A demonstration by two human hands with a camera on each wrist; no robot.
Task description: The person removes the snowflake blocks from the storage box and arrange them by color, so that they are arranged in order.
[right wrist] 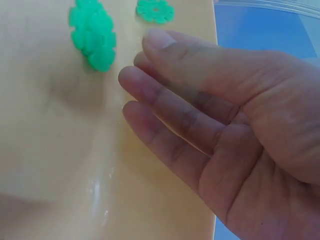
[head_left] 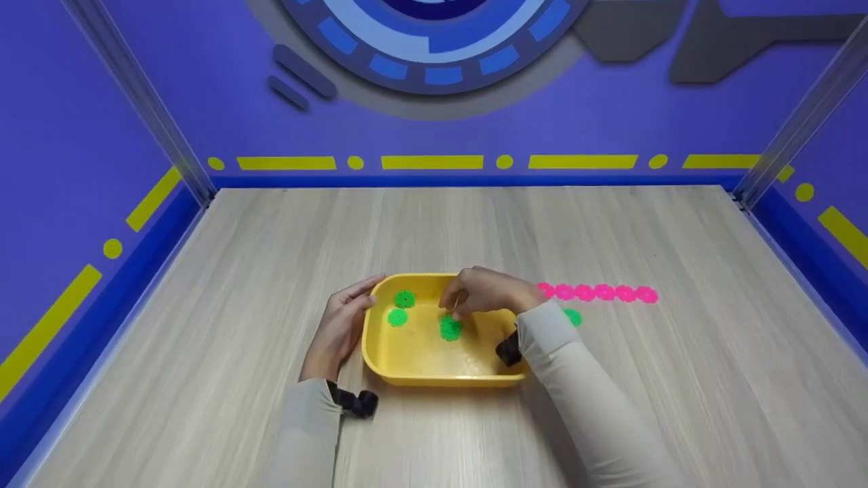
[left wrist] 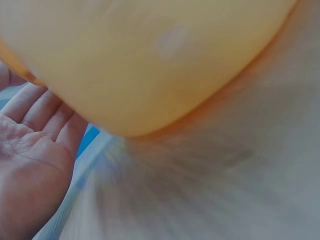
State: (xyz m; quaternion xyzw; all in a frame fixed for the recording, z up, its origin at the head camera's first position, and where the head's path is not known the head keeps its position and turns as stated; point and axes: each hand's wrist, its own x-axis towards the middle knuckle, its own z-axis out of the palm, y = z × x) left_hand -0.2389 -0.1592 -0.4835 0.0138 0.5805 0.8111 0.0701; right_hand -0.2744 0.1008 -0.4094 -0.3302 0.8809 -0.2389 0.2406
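Note:
A yellow plastic tray [head_left: 441, 382] stands at the middle of the table. My left hand [head_left: 337, 329] holds its left side, thumb at the rim and fingers along the outer wall; the left wrist view shows these fingers [left wrist: 42, 110] against the tray. Over the tray's inside is my right hand [head_left: 489, 291], fingers loosely bent. Near its fingertips lie overlapping green notched plastic discs [head_left: 449, 329]. In the right wrist view a gap parts the fingers [right wrist: 145, 90] from the overlapping discs [right wrist: 94, 37], and nothing shows in their grasp. Two more green discs [head_left: 404, 299] lie at the tray's left.
Right of the tray, a row of joined pink flower-shaped pieces [head_left: 605, 293] lies on the wooden table [head_left: 678, 379], partly behind the right wrist. Another green piece [head_left: 574, 316] shows beside the right sleeve. Blue-purple panels [head_left: 434, 135] enclose the table at the back and sides.

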